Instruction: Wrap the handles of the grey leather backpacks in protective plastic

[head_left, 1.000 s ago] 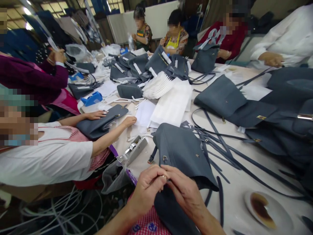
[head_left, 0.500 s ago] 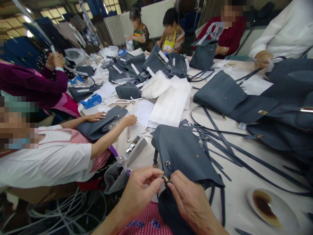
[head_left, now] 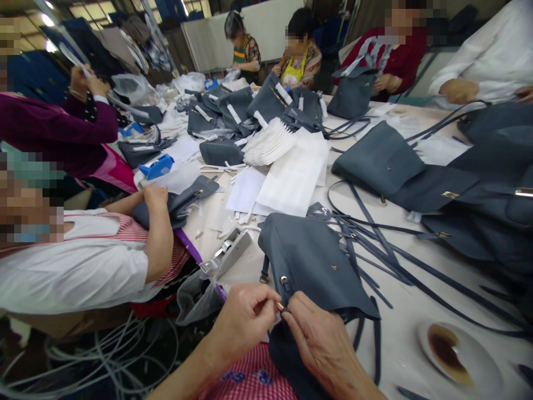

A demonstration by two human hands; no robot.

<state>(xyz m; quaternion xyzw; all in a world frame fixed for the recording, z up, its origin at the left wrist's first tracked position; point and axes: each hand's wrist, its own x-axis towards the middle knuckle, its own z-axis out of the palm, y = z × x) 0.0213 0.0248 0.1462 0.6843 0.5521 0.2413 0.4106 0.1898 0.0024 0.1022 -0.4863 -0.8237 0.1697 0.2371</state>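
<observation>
A dark blue-grey leather bag (head_left: 310, 255) lies on the table in front of me, its lower part hanging over the edge toward my lap. My left hand (head_left: 247, 314) pinches a small gold metal clasp (head_left: 280, 306) at the end of the bag's flap (head_left: 287, 353). From the other side, my right hand (head_left: 318, 333) is closed on the flap just beside that clasp, thumb and fingers pressed together. The fingers partly cover the clasp. A small gold buckle fitting (head_left: 284, 281) sits on the bag just above my hands.
Straps (head_left: 375, 244) spread across the table to the right. More bags (head_left: 381, 158) lie beyond them. A white dish (head_left: 458, 355) holds brown liquid at the lower right. White sheets (head_left: 293, 178) and a tape dispenser (head_left: 229, 247) lie ahead. A co-worker (head_left: 83, 255) sits at my left.
My hands stay at the clasp with only a slight shift of the fingers. The co-worker on the left has drawn an arm back toward their own bag.
</observation>
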